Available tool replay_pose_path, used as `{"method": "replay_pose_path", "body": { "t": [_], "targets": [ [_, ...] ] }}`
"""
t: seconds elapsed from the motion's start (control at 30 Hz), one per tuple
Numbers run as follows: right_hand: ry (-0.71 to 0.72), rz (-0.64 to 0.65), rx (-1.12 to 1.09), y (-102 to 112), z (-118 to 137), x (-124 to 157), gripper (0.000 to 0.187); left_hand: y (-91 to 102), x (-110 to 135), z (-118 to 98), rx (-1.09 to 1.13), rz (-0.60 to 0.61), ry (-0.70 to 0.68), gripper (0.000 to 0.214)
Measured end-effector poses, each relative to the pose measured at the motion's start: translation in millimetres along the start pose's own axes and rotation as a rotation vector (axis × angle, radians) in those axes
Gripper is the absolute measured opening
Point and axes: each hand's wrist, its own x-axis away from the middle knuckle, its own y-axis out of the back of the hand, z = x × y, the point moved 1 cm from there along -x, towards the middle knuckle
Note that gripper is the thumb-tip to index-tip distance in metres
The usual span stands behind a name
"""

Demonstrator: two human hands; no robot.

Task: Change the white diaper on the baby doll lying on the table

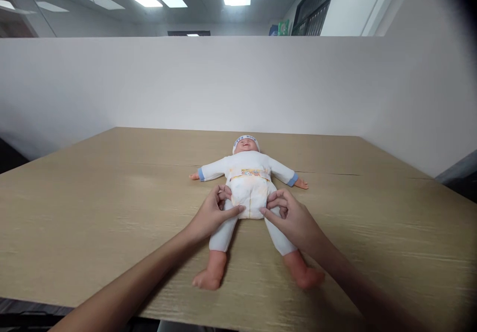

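The bare arms (pixel 149 273) angle forward and inward; left hand (pixel 213 211) and right hand (pixel 294 220) face each other, fingers (pixel 224 192) bent, thumbs (pixel 233 212) pointing inward.

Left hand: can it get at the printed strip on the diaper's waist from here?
Probably yes. The left hand is at the side of the diaper, a little lower than the printed strip. Nothing lies over the strip, and the way up along the diaper's front looks free.
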Motion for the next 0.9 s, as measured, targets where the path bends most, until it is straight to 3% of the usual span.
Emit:
{"method": "replay_pose_path", "body": {
  "t": [0.13,0.23,0.33,0.6,0.77,0.9],
  "targets": [
    [0.018,-0.005,0.088,2.4,4.2,4.4,0.023,1.3,4.1,-2.6,-0.08,-0.067,0.012,0.046],
    [0.092,-0.002,0.162,0.4,5.9,6.2,0.02,0.8,6.1,-7.4,-0.215,-0.015,-0.016,0.034],
    [0.17,-0.009,0.173,-5.6,2.4,4.5,0.022,-0.7,5.9,-11.1,-0.288,0.046,-0.037,0.035],
    [-0.008,0.033,-0.098,-8.7,-3.7,-2.0,0.036,-6.0,7.0,-14.1,0.14,0.044,0.104,0.051],
    [0.183,-0.163,0.123,-5.5,2.0,3.2,0.03,-5.7,8.2,-12.7,0.258,0.032,0.122,0.051],
    [0.189,-0.146,0.089,-6.2,-3.7,1.4,0.03,-4.1,7.1,-12.1,0.273,0.048,0.145,0.048]
  ]
}}
